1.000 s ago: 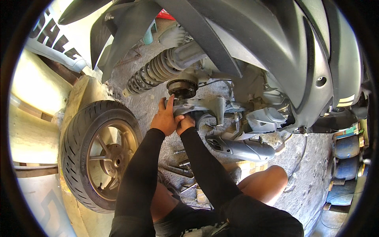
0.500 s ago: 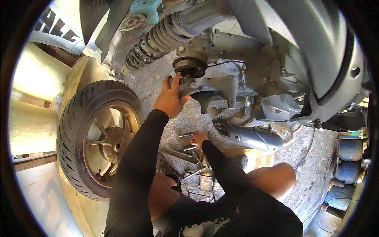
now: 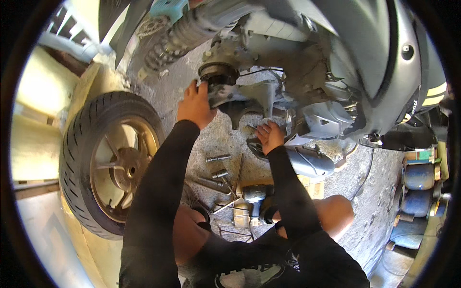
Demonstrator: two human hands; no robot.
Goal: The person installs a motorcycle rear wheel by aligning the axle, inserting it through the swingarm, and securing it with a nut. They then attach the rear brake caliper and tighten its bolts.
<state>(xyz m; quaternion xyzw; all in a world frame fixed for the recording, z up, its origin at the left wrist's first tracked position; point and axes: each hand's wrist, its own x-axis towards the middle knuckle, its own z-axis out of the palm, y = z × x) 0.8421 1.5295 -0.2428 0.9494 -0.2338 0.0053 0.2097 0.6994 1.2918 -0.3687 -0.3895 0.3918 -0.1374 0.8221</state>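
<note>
Up against the left end of a gray metal arm (image 3: 242, 92), the left hand (image 3: 196, 106), fingers pointing upward and slightly bent, thumb lower down toward the underside. Clamped or merely resting there, cannot tell, with the inner side of that grip hidden. Just below the arm's stubby projection (image 3: 267, 108), the right hand (image 3: 272, 137), fingers bent and pointing up to the left; pinching anything or not, cannot tell, fingertips too blurred.

Long axis of the metal arm close to crosswise: left end just under a round dark hub (image 3: 218, 73) and pointing left, right end running in beneath gray bodywork (image 3: 365, 48), projection pointing down. Above and left of the hub, a coil-spring shock absorber (image 3: 177, 42), blurred, slanting from lower left to upper right. Passing behind the right wrist, a silvery exhaust cover (image 3: 311, 162), long axis sloping down to the right.

Between black-sleeved forearms (image 3: 158, 197), on the rough gray floor (image 3: 365, 211), metal sockets (image 3: 218, 157) and a branching wrench (image 3: 226, 205). To the left, upright and near the left forearm, a black-tired wheel (image 3: 127, 168) with a bronze rim. At far right, stacked blue containers (image 3: 415, 204).
</note>
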